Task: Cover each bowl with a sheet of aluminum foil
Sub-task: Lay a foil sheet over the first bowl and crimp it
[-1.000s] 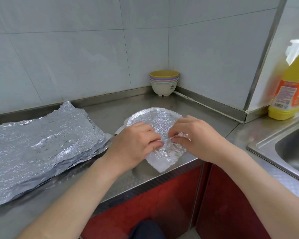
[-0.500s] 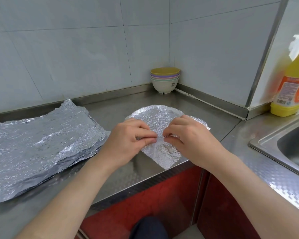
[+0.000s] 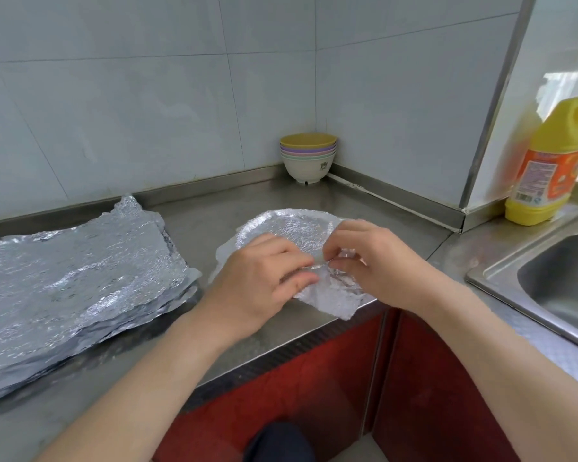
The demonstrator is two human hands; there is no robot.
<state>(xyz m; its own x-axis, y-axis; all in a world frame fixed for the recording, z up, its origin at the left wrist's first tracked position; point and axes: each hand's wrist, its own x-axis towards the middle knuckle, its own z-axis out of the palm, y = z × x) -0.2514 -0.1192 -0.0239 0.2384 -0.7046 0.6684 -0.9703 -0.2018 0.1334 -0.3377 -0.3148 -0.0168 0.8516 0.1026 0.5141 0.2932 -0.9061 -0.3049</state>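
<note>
While both hands meet at the centre of the frame, everything turns on one small ridge of foil. The left hand (image 3: 264, 278) comes in from the lower left, fingers curled, pinching the foil sheet (image 3: 291, 228) at its near side. The right hand (image 3: 377, 261) comes in from the lower right and pinches the same ridge, so the fingertips of the two hands are almost touching. That sheet is draped over a bowl on the tabletop (image 3: 214, 208), and the bowl itself is hidden beneath it. On the far side, toward the upper part of the frame, the foil looks moulded to a round rim. The loose part lies on the near side: a crumpled flap runs from the pinch toward the lower right and pokes just past the tabletop's front edge, closer to the right hand than the left. My read is that the next tuck goes down and under on that side. Well apart, the pile of spare foil (image 3: 74, 278) sits at the left, and the stacked bowls (image 3: 307, 161) wait in the far corner.
</note>
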